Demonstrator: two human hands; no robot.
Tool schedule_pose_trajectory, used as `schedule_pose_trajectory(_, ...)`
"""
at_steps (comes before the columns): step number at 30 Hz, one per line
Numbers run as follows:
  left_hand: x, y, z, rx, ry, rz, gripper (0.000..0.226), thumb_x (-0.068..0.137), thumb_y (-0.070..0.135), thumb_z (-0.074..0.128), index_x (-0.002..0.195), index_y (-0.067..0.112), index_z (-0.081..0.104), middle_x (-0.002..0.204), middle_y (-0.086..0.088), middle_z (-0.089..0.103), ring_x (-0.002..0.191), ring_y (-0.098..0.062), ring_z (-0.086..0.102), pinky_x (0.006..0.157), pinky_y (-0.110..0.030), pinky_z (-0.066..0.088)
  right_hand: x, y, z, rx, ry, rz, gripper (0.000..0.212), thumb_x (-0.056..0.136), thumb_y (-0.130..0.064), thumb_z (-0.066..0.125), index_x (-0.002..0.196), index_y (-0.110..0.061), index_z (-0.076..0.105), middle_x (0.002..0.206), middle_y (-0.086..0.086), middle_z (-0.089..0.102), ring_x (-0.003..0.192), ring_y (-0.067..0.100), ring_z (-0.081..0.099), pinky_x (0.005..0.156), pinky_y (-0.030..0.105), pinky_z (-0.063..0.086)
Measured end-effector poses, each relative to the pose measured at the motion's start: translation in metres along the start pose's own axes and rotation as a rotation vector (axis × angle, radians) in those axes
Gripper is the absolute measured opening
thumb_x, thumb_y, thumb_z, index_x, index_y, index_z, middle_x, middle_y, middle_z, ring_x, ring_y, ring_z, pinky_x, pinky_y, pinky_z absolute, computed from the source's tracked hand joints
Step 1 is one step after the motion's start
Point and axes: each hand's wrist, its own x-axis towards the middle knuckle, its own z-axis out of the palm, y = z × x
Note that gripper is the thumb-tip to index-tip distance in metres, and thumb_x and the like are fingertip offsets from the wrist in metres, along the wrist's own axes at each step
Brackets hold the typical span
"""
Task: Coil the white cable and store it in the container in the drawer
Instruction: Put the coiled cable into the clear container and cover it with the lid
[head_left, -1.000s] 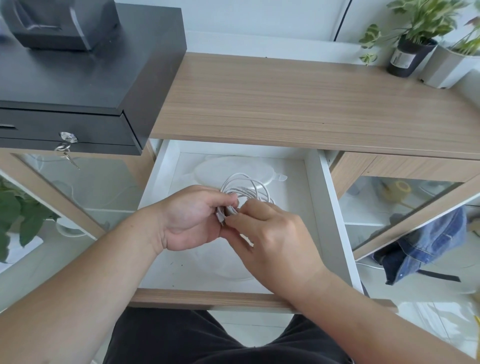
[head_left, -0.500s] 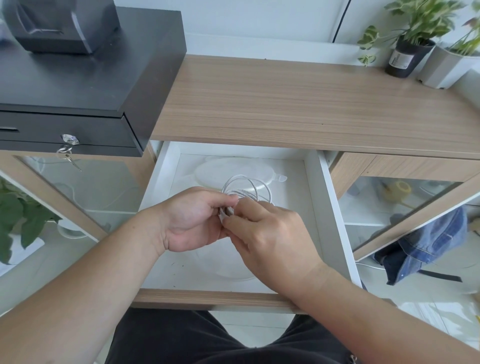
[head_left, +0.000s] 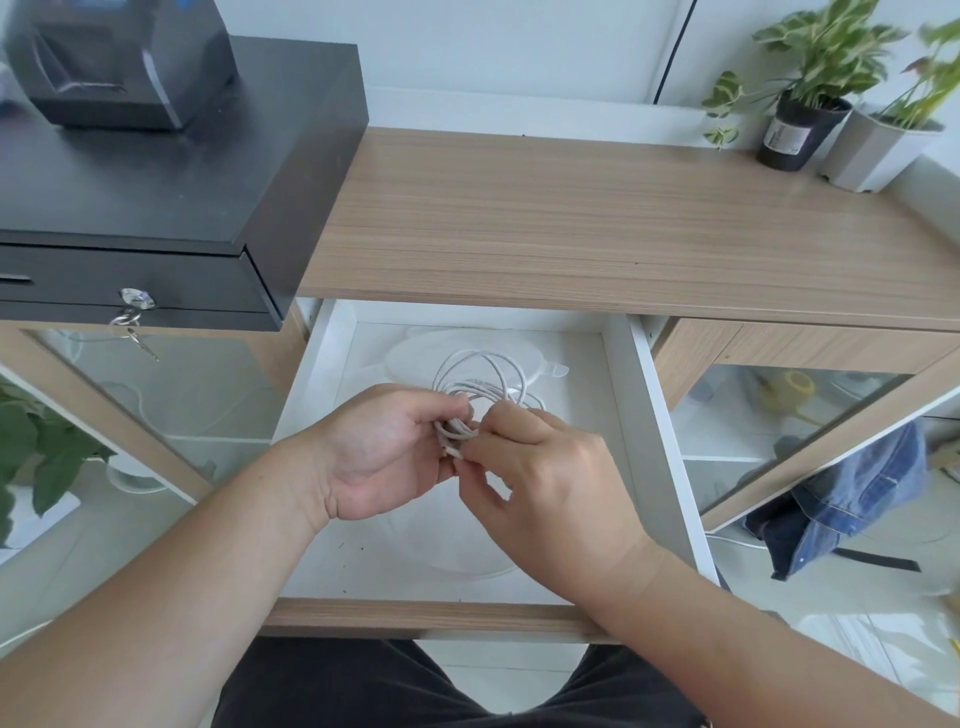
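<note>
The white cable (head_left: 483, 382) is looped into a small coil held above the open white drawer (head_left: 652, 441). My left hand (head_left: 379, 452) grips the near side of the coil, palm turned up. Meeting it from the right, my right hand (head_left: 545, 478) pinches the cable's end against the coil. A clear round container (head_left: 467, 564) lies on the drawer floor beneath my hands, mostly hidden. Its clear lid (head_left: 415, 358) with a small tab rests at the back of the drawer.
The wooden counter (head_left: 571, 228) spans the back. A black cash drawer (head_left: 156, 197) with a printer (head_left: 119, 62) on top sits at the left. Potted plants (head_left: 810, 104) stand at the far right. Glass cabinet doors flank the drawer; blue denim (head_left: 852, 499) lies at the lower right.
Both hands have stayed over the drawer, working the cable end at the coil. My left palm has turned more upward and my right fingers have shifted slightly along the coil.
</note>
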Motion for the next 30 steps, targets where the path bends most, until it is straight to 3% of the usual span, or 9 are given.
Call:
schedule_pose_trajectory(3,-0.003,0.002,-0.001,-0.022,0.033,0.026,0.022,0.105,0.005,0.044,0.1,-0.008,0.061,0.092,-0.023,0.064,0.077,-0.03,0.067,0.076,-0.036,0.06,-0.007,0.008,-0.011,0.147,-0.098,0.028,0.008,0.08,-0.009,0.075,0.072,-0.01,0.073,0.077,0.0,0.063,0.057,0.02,0.053,0.05,0.03,0.046)
schedule_pose_trajectory(7,-0.004,0.003,-0.004,-0.051,0.009,0.01,0.037,0.107,0.005,0.041,0.125,-0.024,0.055,0.11,-0.034,0.069,0.088,-0.037,0.075,0.08,-0.041,0.065,-0.019,0.024,-0.026,0.311,-0.218,0.162,0.014,0.077,-0.01,0.077,0.067,-0.014,0.068,0.085,-0.009,0.063,0.065,0.011,0.058,0.061,0.018,0.048)
schedule_pose_trajectory(11,-0.002,0.006,-0.004,-0.078,0.0,0.05,0.041,0.107,0.008,0.041,0.132,-0.024,0.049,0.115,-0.034,0.067,0.088,-0.038,0.075,0.077,-0.041,0.065,-0.018,0.043,-0.032,0.515,-0.356,0.657,0.015,0.073,-0.013,0.076,0.061,-0.009,0.067,0.075,-0.011,0.073,0.059,0.004,0.067,0.067,0.028,0.055)
schedule_pose_trajectory(15,0.0,0.003,-0.002,-0.019,-0.001,0.075,0.03,0.105,0.01,0.047,0.113,-0.013,0.063,0.111,-0.031,0.068,0.086,-0.034,0.073,0.078,-0.042,0.064,-0.012,0.054,-0.027,0.727,-0.418,0.98,0.018,0.08,-0.012,0.075,0.066,-0.006,0.065,0.067,0.004,0.077,0.069,0.02,0.079,0.095,0.045,0.056)
schedule_pose_trajectory(18,-0.002,0.002,0.002,0.077,-0.023,0.085,0.031,0.097,0.018,0.055,0.116,-0.005,0.062,0.102,-0.019,0.066,0.079,-0.025,0.066,0.07,-0.039,0.053,0.0,0.057,-0.022,0.832,-0.301,1.032,0.014,0.086,-0.002,0.074,0.077,0.002,0.065,0.072,0.012,0.071,0.07,0.025,0.078,0.091,0.044,0.06)
schedule_pose_trajectory(22,0.0,-0.005,0.003,0.231,0.028,0.083,0.037,0.104,0.014,0.05,0.123,-0.016,0.059,0.103,-0.021,0.062,0.085,-0.03,0.058,0.063,-0.036,0.048,0.008,0.051,-0.009,1.301,-0.2,1.104,0.009,0.094,0.006,0.063,0.088,0.0,0.064,0.081,0.017,0.072,0.068,0.024,0.071,0.071,0.026,0.062)
schedule_pose_trajectory(24,0.001,-0.009,0.003,0.385,0.121,0.099,0.03,0.109,0.015,0.045,0.118,-0.008,0.063,0.101,-0.019,0.057,0.087,-0.031,0.053,0.063,-0.037,0.048,0.008,0.045,-0.002,1.472,-0.144,1.17,0.011,0.097,0.005,0.058,0.088,0.001,0.063,0.078,0.014,0.073,0.068,0.023,0.07,0.069,0.026,0.062)
schedule_pose_trajectory(26,0.002,-0.013,0.006,0.58,0.178,0.105,0.029,0.11,0.02,0.042,0.118,0.003,0.063,0.097,-0.016,0.059,0.081,-0.032,0.056,0.066,-0.041,0.051,0.007,0.039,0.001,1.54,-0.134,1.194,0.02,0.102,-0.005,0.052,0.096,0.004,0.068,0.084,0.016,0.073,0.073,0.024,0.069,0.077,0.03,0.062)
schedule_pose_trajectory(30,0.006,-0.02,0.016,0.811,0.228,0.127,0.026,0.109,0.028,0.039,0.107,0.008,0.055,0.089,-0.015,0.071,0.077,-0.045,0.071,0.077,-0.056,0.057,0.004,0.03,-0.004,1.568,-0.235,1.09,0.07,0.104,-0.05,0.039,0.108,0.015,0.065,0.094,0.03,0.066,0.08,0.039,0.059,0.092,0.047,0.05)
